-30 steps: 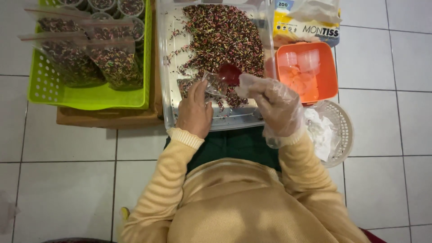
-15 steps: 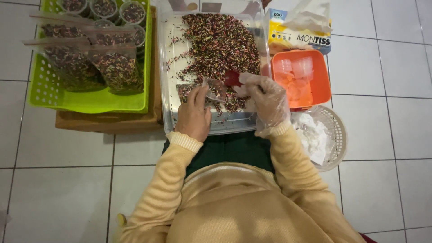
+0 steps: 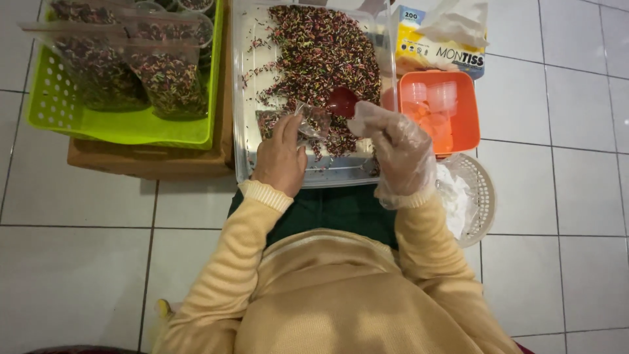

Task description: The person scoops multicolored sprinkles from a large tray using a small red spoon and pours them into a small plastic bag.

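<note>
White floor tiles (image 3: 85,196) spread out beneath me, and the clear plastic tray (image 3: 244,118) of mixed coloured sprinkles (image 3: 321,52) sits on the floor right in front of my knees. My left hand (image 3: 280,160), bare, rests at the near edge of that tray with its fingers pinching open the mouth of a small clear bag (image 3: 308,121), which lies over the sprinkles near the tray's middle. My right hand (image 3: 393,147), inside a loose transparent glove, is curled around a small red scoop (image 3: 342,101) held just beside the bag's opening; I cannot tell how much the scoop carries. The bag looks thin, crinkled and glossy, with only a little colour showing through it, so I judge that its filling is barely begun. To the left of the tray, a lime green basket (image 3: 52,111) standing on a brown board (image 3: 144,160) already holds several filled bags (image 3: 167,82) of the same sprinkles, so a fair share is done, while the heap in the tray is still thick, leaving plenty to pack. To the right of the tray stands an orange container (image 3: 466,131) with small clear cups (image 3: 432,98), behind it a yellow tissue pack (image 3: 439,46), and nearer to me a white round basket (image 3: 483,196) with crumpled plastic inside.
</note>
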